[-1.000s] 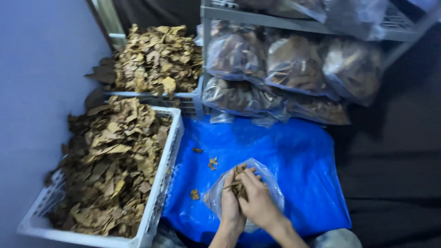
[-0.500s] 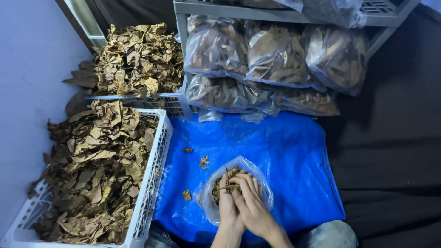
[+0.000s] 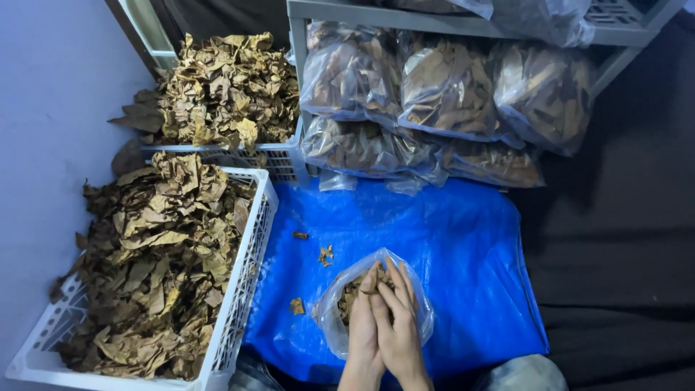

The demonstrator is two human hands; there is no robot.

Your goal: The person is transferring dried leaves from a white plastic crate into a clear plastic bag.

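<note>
Bag point(image 3: 334, 318), clear plastic and part-filled with dry brown leaves, lies on the near edge of the blue tarp point(image 3: 449, 246), just in front of the person's knees. Largest items: tarp, spread between a dark floor on the right and two white crates on the left. Near crate point(image 3: 246, 279) is heaped with dry leaves; far crate point(image 3: 279, 156) behind it likewise. Grey rack point(image 3: 463, 22) at the back holds several filled, closed leaf bags point(image 3: 441, 90). Both hands reach into the bag's open mouth, side by side and touching. Left hand point(image 3: 363, 329): fingers straight and pressed together. Right hand point(image 3: 397, 326): fingers slightly fanned, tips among the leaves. Smallest: three leaf scraps point(image 3: 326, 254) loose on the tarp, left of the bag.
</note>
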